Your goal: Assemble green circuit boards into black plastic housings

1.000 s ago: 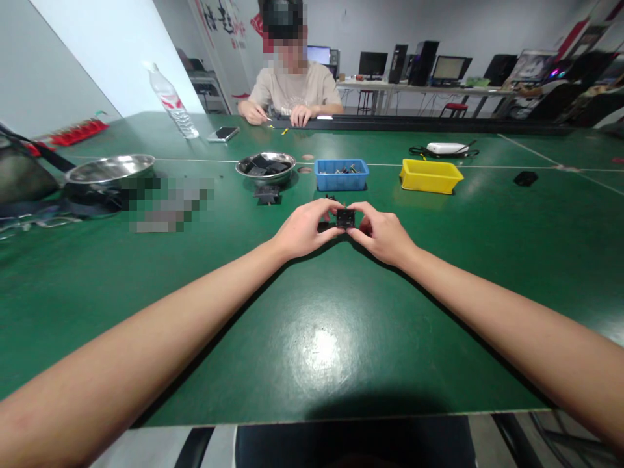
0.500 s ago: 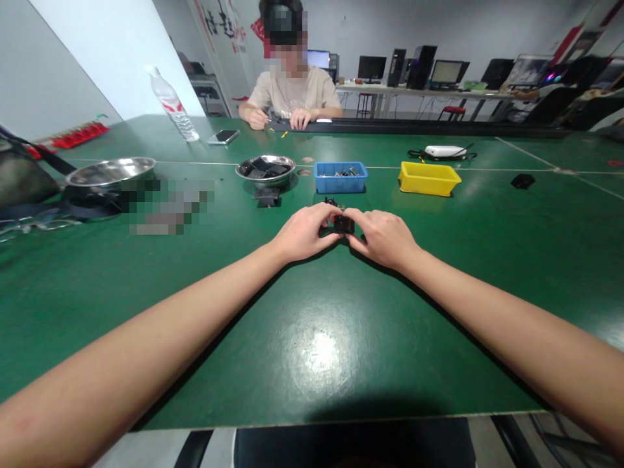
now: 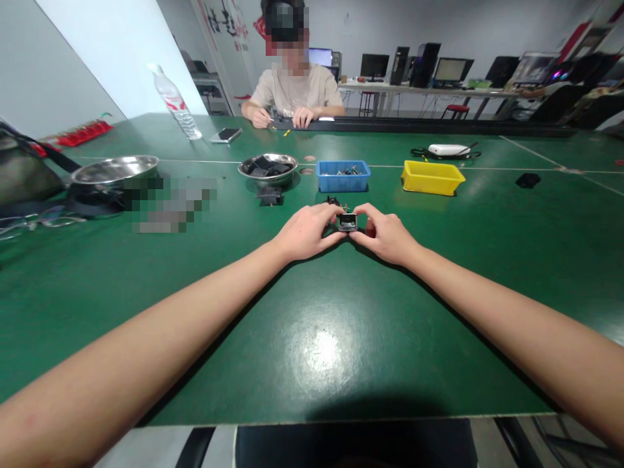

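Bowl [image 3: 283,179] of black parts [image 3: 266,167], left of the blue bin [image 3: 343,184], likely for reach; nearer me than that bin, left hand [image 3: 307,231] and right hand [image 3: 387,236] pinch a small boxy housing [image 3: 348,223], I judge to steady it; yellow bin [image 3: 432,184], rightward.

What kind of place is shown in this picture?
Probably a workshop room: a blue bin holds small parts, a metal bowl holds black pieces, and computer screens stand behind.

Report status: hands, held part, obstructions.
Left hand and right hand pinching small dark rectangular part between them. Blue rectangular plastic bin beyond, not in the way.
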Tool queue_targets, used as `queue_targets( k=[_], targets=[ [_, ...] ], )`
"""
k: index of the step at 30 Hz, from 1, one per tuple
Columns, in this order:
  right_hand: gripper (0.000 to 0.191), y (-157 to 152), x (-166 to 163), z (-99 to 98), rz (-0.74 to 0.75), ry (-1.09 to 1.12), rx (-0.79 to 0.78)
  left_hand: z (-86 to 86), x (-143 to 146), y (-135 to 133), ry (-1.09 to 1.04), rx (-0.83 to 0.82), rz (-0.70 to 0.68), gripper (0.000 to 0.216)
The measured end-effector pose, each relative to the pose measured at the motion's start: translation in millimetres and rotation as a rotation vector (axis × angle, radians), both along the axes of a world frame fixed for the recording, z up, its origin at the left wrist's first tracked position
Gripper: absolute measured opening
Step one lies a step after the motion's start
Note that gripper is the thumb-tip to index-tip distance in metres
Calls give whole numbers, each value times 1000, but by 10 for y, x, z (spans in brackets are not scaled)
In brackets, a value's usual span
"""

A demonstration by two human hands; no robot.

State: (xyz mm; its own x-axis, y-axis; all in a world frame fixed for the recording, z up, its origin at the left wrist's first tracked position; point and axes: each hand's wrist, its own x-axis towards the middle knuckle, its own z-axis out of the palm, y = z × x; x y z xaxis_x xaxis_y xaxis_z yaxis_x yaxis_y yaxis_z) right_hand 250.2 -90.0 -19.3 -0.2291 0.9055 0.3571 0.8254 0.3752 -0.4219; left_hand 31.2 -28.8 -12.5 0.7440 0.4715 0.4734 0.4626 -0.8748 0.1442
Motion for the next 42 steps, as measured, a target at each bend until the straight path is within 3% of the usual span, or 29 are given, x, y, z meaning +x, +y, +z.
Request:
queue_targets(
  k=[8, 26, 42],
  targets=[
    [37, 1, 1, 0, 6, 52, -5, 71, 25, -77, 175, 147, 119, 40],
    [37, -2, -6, 7, -6, 41, -12, 161, 41, -169, 278, -3, 252, 46],
    [39, 2, -9, 8, -22, 34, -8, 130, 26, -136, 226, -31, 241, 41]
  ],
)
